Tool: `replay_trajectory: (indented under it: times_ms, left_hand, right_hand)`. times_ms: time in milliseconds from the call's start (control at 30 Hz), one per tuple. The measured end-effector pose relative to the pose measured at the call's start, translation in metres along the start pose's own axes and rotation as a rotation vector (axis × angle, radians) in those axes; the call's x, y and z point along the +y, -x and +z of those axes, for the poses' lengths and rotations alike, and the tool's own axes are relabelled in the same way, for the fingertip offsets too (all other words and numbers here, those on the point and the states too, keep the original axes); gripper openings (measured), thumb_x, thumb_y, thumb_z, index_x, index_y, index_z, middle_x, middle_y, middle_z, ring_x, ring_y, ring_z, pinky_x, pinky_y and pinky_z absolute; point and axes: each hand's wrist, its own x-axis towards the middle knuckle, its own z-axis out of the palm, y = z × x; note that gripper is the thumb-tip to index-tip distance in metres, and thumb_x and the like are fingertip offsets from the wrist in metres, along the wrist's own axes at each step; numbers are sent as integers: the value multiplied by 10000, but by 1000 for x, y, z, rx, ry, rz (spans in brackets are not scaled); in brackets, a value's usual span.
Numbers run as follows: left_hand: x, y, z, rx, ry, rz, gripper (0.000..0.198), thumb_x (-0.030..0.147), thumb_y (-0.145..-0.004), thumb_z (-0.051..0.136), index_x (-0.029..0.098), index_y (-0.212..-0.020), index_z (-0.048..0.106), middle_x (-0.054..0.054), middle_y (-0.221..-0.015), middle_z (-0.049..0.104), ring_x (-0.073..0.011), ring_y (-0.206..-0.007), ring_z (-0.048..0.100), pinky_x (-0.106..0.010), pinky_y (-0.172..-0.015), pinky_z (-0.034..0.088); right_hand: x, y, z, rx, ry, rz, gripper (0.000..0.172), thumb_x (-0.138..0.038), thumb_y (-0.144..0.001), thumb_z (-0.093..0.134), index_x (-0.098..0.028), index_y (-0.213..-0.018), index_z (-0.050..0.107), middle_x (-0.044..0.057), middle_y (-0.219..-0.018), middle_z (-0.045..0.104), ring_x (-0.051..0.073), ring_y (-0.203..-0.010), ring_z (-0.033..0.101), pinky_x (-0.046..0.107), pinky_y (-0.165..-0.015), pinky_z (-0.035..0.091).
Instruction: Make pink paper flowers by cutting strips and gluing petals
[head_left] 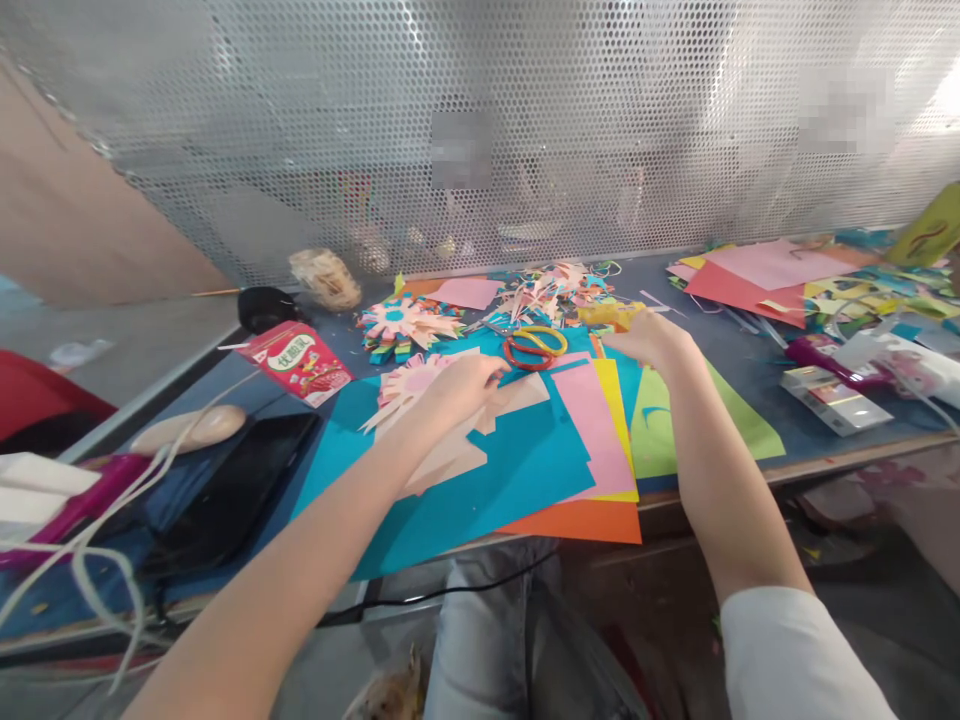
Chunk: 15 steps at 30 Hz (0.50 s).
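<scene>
My left hand (471, 384) is closed, fingertips pinched together, over cut pale peach paper pieces (442, 460). Whether anything small is between those fingers I cannot make out. Beside it lies a fringed pink paper flower (412, 380). Just beyond are scissors (536, 347) with red and yellow handles. My right hand (656, 338) reaches farther forward, its fingers closed at the end of a yellow object (609, 314) whose kind is unclear. Under my hands lie blue sheets (480, 500), pink paper (592, 425) and green paper (720, 420).
Finished-looking layered paper flowers (405, 322) and a heap of paper scraps (555, 290) sit at the back. On the left are a red snack pouch (300, 362), a dark phone (232, 490) and white cables (112, 540). A small box (836, 400) stands right. Perforated metal (525, 90) rises behind.
</scene>
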Motion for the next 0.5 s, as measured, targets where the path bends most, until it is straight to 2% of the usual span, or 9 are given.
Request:
replay_trajectory:
  times_ms: [100, 267, 367, 500]
  left_hand:
    - [-7, 2, 1, 124, 199, -66, 290, 102, -689, 501, 173, -911, 673, -68, -922, 703, -209, -849, 652, -279, -741, 479]
    - [-14, 5, 1, 233, 373, -151, 197, 131, -656, 561, 175, -819, 663, -46, -801, 699, -192, -777, 647, -281, -718, 485]
    - [-15, 5, 0, 234, 549, -206, 104, 167, -637, 622, 164, -735, 658, -54, -780, 699, -188, -738, 644, -274, -674, 489]
    - [-22, 4, -3, 178, 863, -364, 210, 232, -596, 704, 163, -788, 654, -46, -717, 684, -163, -628, 626, -239, -522, 450]
  right_hand:
    - [-6, 3, 2, 84, -70, 36, 592, -477, -668, 537, -102, -1126, 512, 159, -985, 643, 274, -911, 626, 335, -695, 491]
    - [-24, 10, 10, 158, -134, 4, 600, -434, -650, 563, -79, -1122, 459, 191, -1027, 614, 291, -937, 618, 350, -713, 476]
    - [-35, 14, 17, 206, -156, -20, 609, -430, -656, 572, -87, -1138, 427, 178, -999, 627, 307, -930, 616, 370, -714, 472]
    - [-44, 18, 24, 330, -183, -122, 594, -433, -681, 568, -107, -1142, 383, 156, -1042, 607, 295, -905, 617, 349, -673, 464]
